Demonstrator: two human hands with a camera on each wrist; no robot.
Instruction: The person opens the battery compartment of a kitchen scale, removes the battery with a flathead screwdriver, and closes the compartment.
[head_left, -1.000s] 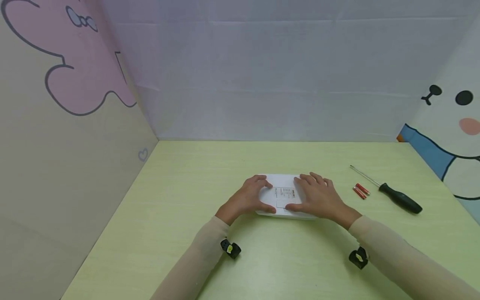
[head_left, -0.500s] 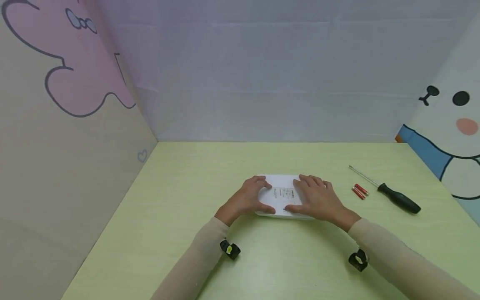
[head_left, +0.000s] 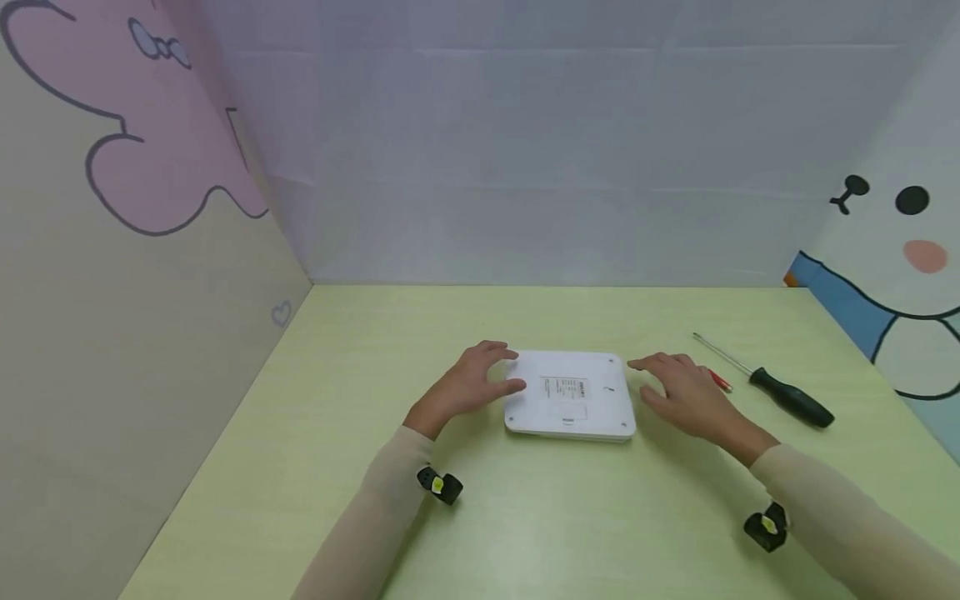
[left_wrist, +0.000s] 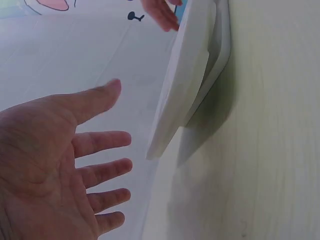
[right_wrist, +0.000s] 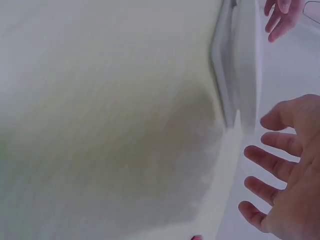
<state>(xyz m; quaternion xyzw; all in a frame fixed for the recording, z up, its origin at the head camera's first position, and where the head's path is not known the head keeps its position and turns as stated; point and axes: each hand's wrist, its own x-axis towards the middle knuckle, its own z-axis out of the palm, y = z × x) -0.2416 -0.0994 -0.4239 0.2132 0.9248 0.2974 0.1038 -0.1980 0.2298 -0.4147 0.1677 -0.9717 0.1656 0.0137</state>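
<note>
A flat white device [head_left: 592, 387] with rounded corners lies on the table, printed label up, with screw holes near its corners and a small marked-off panel below the label. What kind of device it is, I cannot tell. In both wrist views it has a slanted, wedge-like side. My left hand [head_left: 476, 379] hovers at its left edge, fingers spread and apart from it in the left wrist view [left_wrist: 55, 160]. Beyond the right edge, my right hand [head_left: 690, 400] is held with loosely extended fingers, holding nothing. It partly hides a red battery [head_left: 720, 380].
A screwdriver [head_left: 793, 398] with a black handle lies to the right, its shaft pointing to the back left. Pale walls with cartoon drawings enclose the table [head_left: 375, 350] at the back and both sides.
Both hands have let go of the white device and drawn apart, left hand leftward, right hand rightward. The device's whole top now shows; the right hand now covers part of the red batteries.
</note>
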